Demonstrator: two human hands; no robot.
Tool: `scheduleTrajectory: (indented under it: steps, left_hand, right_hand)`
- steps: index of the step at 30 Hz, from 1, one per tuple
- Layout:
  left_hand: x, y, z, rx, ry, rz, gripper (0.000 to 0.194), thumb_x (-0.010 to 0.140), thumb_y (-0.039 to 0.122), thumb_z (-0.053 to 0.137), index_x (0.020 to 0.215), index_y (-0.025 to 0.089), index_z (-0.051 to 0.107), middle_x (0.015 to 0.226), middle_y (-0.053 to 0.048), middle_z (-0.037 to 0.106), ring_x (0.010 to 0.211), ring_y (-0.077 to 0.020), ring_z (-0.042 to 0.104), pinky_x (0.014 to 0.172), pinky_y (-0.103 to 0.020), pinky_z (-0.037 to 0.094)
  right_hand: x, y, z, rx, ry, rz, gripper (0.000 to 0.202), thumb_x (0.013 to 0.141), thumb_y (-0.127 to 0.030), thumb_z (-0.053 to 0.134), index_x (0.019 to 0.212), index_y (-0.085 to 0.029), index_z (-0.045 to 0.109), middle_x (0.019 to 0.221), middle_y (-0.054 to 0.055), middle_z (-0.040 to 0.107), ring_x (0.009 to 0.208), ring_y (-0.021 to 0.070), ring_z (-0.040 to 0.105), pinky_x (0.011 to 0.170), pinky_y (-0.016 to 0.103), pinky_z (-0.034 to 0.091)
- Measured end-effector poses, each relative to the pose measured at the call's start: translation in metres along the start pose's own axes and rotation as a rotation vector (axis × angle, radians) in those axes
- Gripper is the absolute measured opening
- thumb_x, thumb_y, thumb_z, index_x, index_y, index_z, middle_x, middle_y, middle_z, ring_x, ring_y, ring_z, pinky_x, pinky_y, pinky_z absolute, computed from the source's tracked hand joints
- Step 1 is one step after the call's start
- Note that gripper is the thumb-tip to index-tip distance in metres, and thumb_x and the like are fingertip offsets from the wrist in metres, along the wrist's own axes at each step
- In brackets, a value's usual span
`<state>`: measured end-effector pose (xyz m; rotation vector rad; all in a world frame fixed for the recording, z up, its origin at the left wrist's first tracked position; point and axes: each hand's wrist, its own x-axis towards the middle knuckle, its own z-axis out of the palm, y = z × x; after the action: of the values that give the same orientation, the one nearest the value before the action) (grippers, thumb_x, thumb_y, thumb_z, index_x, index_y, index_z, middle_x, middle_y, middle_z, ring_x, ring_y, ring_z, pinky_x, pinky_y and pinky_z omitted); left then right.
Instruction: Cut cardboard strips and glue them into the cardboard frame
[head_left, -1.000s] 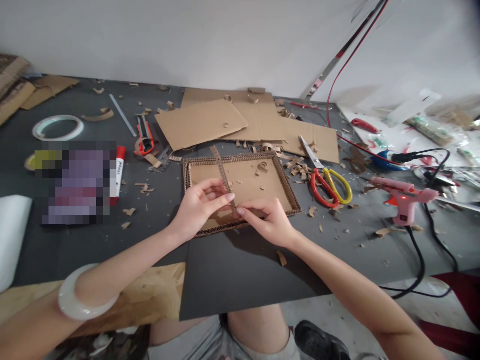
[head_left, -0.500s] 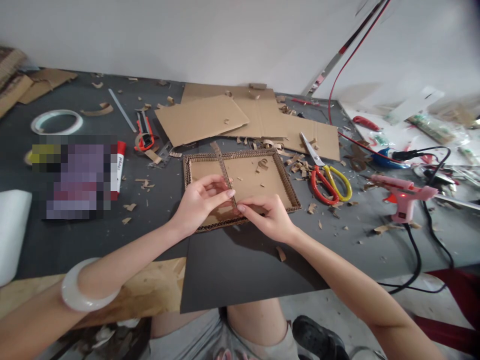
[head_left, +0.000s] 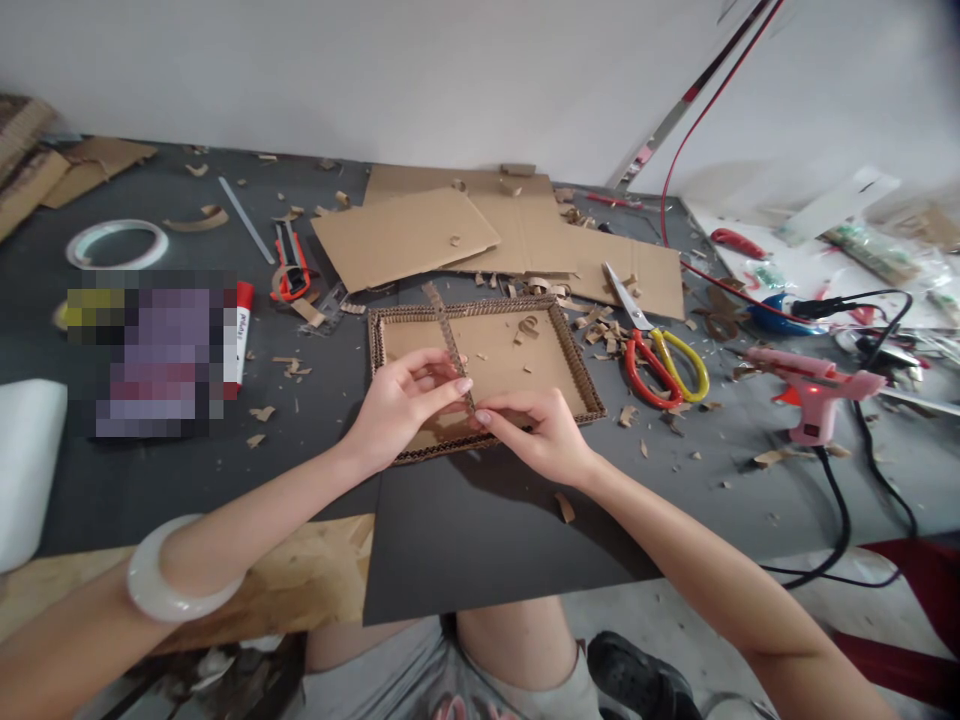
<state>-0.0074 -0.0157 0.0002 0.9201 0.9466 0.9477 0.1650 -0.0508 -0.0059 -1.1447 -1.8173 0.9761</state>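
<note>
A narrow corrugated cardboard strip (head_left: pixel 445 325) is pinched between the thumb and fingers of my left hand (head_left: pixel 405 405). My right hand (head_left: pixel 536 432) grips the strip's near end with thumb and forefinger. Both hands are over a shallow cardboard tray (head_left: pixel 576 355) whose raised rim is made of corrugated strips. A few curled cardboard scraps (head_left: pixel 527 328) lie inside the tray. The strip slants away from me, its far end reaching the tray's back rim in view; whether it touches the rim I cannot tell. My hands cover part of the tray's near side.
Scissors (head_left: pixel 651 360) and a pink glue gun (head_left: pixel 817 390) with a black cord lie to the right. An orange utility knife (head_left: pixel 289 262), a tape roll (head_left: pixel 118 245) and a red-capped marker (head_left: pixel 238 340) are at left. Cardboard sheets (head_left: pixel 409 240) lie behind the tray; scraps are scattered around.
My hands and the strip keep nearly the same pose over the tray. The whole view has shifted very slightly, with the surroundings a little further right.
</note>
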Motion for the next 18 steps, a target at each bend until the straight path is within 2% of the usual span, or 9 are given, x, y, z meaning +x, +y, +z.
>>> scheduleTrajectory:
  steps: [12, 18]
  left_hand:
    - [-0.0001, 0.0003, 0.0, 0.007, -0.001, -0.008, 0.034, 0.059, 0.026, 0.081, 0.086, 0.014, 0.064, 0.077, 0.001, 0.059, 0.072, -0.0116, 0.06, 0.066, -0.023, 0.056]
    - [-0.0016, -0.0001, -0.0001, 0.009, -0.001, -0.019, 0.035, 0.06, 0.027, 0.081, 0.088, 0.014, 0.064, 0.077, 0.001, 0.059, 0.072, -0.0112, 0.059, 0.067, -0.024, 0.056]
  right_hand:
    - [-0.0005, -0.0005, -0.0013, 0.003, -0.016, -0.008, 0.021, 0.086, -0.025, 0.053, 0.08, -0.016, 0.071, 0.07, 0.003, 0.071, 0.066, 0.0137, 0.066, 0.062, 0.022, 0.051]
    - [0.001, -0.0007, -0.0027, -0.083, -0.024, -0.098, 0.02, 0.088, -0.021, 0.05, 0.08, -0.015, 0.068, 0.072, 0.003, 0.07, 0.065, 0.0122, 0.065, 0.062, 0.021, 0.049]
